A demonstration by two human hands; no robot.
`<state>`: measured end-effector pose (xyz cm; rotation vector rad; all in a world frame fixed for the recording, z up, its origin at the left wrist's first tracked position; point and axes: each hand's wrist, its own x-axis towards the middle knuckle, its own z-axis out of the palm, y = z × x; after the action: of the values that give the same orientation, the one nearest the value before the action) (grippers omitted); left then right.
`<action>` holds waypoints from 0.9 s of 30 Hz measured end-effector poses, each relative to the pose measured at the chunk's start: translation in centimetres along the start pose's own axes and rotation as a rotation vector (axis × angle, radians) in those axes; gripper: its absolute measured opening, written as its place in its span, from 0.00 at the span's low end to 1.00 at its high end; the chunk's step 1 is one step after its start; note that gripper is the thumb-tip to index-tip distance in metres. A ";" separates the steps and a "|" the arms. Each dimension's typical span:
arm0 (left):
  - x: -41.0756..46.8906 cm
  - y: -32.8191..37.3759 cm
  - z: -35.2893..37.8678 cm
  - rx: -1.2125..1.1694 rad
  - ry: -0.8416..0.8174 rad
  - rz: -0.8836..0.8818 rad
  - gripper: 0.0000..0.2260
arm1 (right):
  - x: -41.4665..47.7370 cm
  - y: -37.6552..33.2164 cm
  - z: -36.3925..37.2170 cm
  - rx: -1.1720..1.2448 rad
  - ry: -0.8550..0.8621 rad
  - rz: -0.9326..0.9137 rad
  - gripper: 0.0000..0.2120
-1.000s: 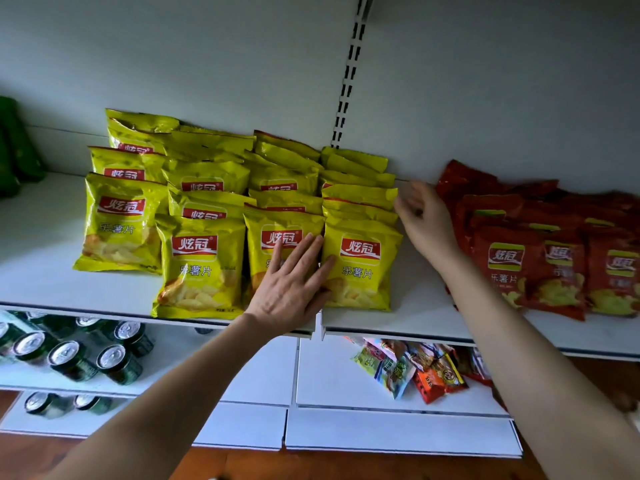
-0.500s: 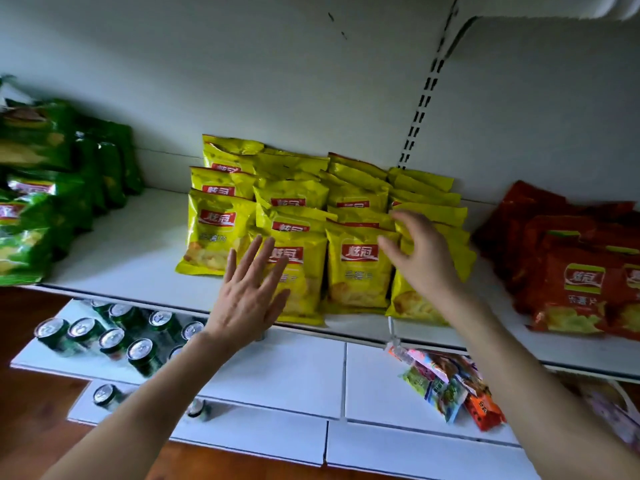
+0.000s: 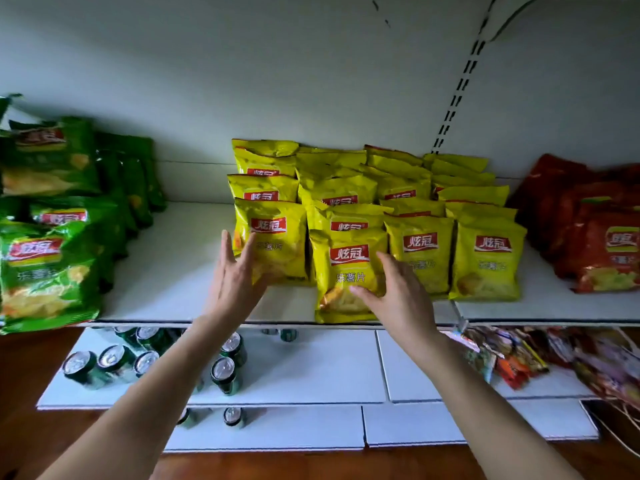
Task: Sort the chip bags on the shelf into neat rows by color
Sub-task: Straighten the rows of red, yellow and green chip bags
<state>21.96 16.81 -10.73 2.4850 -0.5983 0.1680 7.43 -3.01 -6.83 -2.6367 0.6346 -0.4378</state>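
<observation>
Yellow chip bags [image 3: 419,220] lie in several overlapping rows at the middle of the white shelf [image 3: 166,278]. Green chip bags [image 3: 48,265] are piled at the left and red chip bags [image 3: 602,237] at the right. One yellow front bag [image 3: 346,268] juts out to the shelf's front edge. My right hand [image 3: 394,292] lies against this bag's right side, fingers straight. Fingers straight, my left hand [image 3: 235,271] touches the lower left corner of the leftmost yellow front bag [image 3: 277,237].
Below the shelf, green cans [image 3: 114,362] stand on a lower white shelf at the left, and mixed small snack packets [image 3: 512,358] lie at the right. A slotted upright [image 3: 457,84] runs up the back wall. Bare shelf shows between the green and yellow groups.
The view has swung left, bringing the green bags in. My right hand moved from the right end of the yellow rows to the jutting front bag. My left hand shifted left to the leftmost bag.
</observation>
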 end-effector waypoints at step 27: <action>3.2 -3.5 -0.5 -0.571 0.011 0.115 0.39 | 4.0 -9.1 4.7 0.221 0.100 -0.256 0.26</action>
<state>26.39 18.44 -11.32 1.8997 -0.6757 0.0437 15.92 3.90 -6.13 -2.5017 0.2586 -0.6766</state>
